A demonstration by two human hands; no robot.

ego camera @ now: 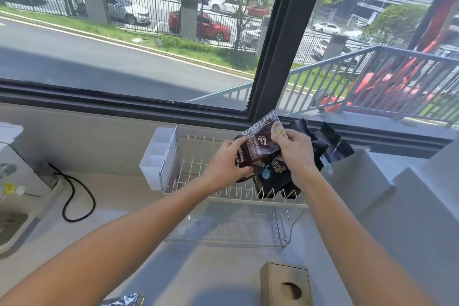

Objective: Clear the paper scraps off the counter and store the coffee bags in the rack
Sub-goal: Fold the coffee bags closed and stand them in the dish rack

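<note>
Both hands are working at centre frame, above the white wire rack [231,196] standing on the grey worktop [119,206] below the window.

Left hand [229,160]: grip is clenched on the lower left edge of a dark brown coffee bag [258,141].
Right hand [295,149]: grip is pinching the same bag at its upper right, beside the printed coffee-cup picture.

Bag is tilting, with white lettering "GAOLING" running along its top edge; smaller print below is reading partly as "COFFEE", the rest too small to make out.

More black bags [320,141] are lying behind and below it in the rack's right half; one is showing a blue round spot.

Lower left edge of frame: a silvery crumpled bag [124,299] is lying on the worktop. Lower centre: a tan box [285,283] with a round hole on top.
</note>
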